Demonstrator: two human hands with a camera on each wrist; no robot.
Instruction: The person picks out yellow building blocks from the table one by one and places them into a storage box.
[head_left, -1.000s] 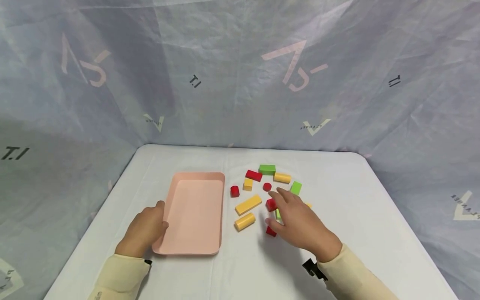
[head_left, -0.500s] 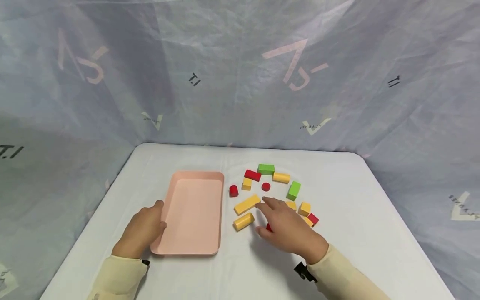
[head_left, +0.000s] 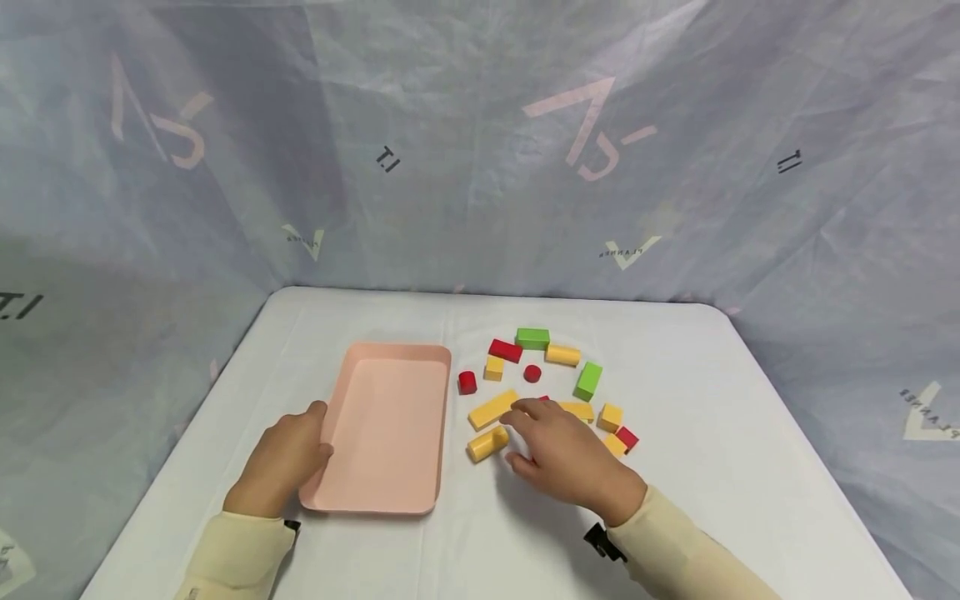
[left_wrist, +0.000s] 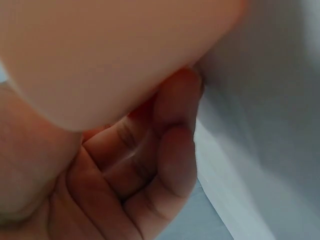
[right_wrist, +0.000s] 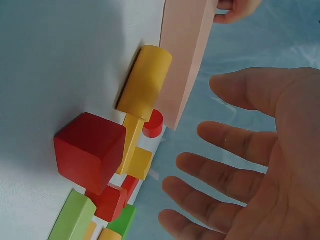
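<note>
A pink tray (head_left: pixel 386 425) lies on the left of the white table. My left hand (head_left: pixel 281 458) grips its left edge; in the left wrist view the fingers curl beneath the tray wall (left_wrist: pixel 120 55). My right hand (head_left: pixel 570 462) hovers over the scattered blocks with fingers spread, holding nothing. Just left of its fingertips are a yellow cylinder (head_left: pixel 487 444) and a long yellow block (head_left: pixel 492 409). In the right wrist view a red cube (right_wrist: pixel 90 152) and a light green block (right_wrist: pixel 72 217) sit apart from the fingers; the head view hides them mostly behind the hand.
Beyond the hand lie a red cylinder (head_left: pixel 467 382), a small yellow block (head_left: pixel 494 368), a red disc (head_left: pixel 532 373) and green blocks (head_left: pixel 533 339). To its right are a yellow cube (head_left: pixel 611 417) and a red block (head_left: pixel 627 438). Grey cloth (head_left: pixel 480 167) hangs around the table.
My right hand has moved left and slightly nearer, toward the yellow cylinder, uncovering blocks on the right. My left hand stays on the tray edge; the tray has barely shifted.
</note>
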